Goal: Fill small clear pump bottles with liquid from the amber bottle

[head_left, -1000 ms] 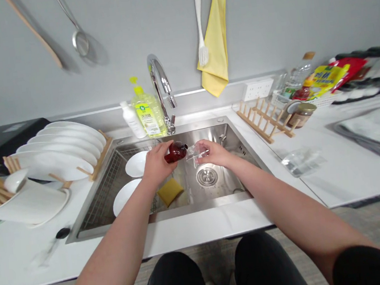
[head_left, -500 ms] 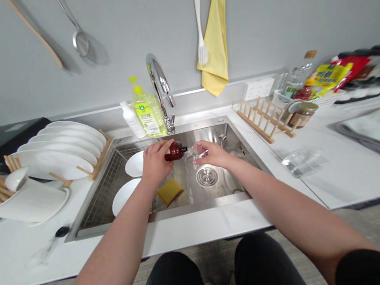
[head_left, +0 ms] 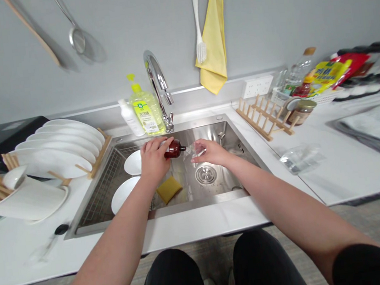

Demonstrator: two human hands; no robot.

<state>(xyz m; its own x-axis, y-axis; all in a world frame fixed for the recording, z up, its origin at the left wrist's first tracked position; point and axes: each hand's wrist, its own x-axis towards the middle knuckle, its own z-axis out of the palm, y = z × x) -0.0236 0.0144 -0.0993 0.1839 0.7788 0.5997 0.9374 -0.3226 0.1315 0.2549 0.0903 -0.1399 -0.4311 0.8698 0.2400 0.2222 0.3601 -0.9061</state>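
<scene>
My left hand is wrapped around a reddish-brown bottle and holds it on its side over the sink. The bottle has no cap on, and its dark neck points right. Between the fingers of my right hand is a small clear plastic piece, close to the bottle's mouth. Its exact kind and whether it touches the neck I cannot tell. Below the hands, a yellow sponge lies in the sink, left of the drain. Two white plates rest at the sink's left side.
Behind the sink stand a faucet, a yellow-green dish soap bottle and a white bottle. White plates fill a rack at left. A black-topped pump lies at front left. At right are a wooden rack and clear plastic packaging.
Both hands stay over the sink with the bottle and the clear piece, nearly still. The whole view has shifted slightly; nothing else has visibly moved.
</scene>
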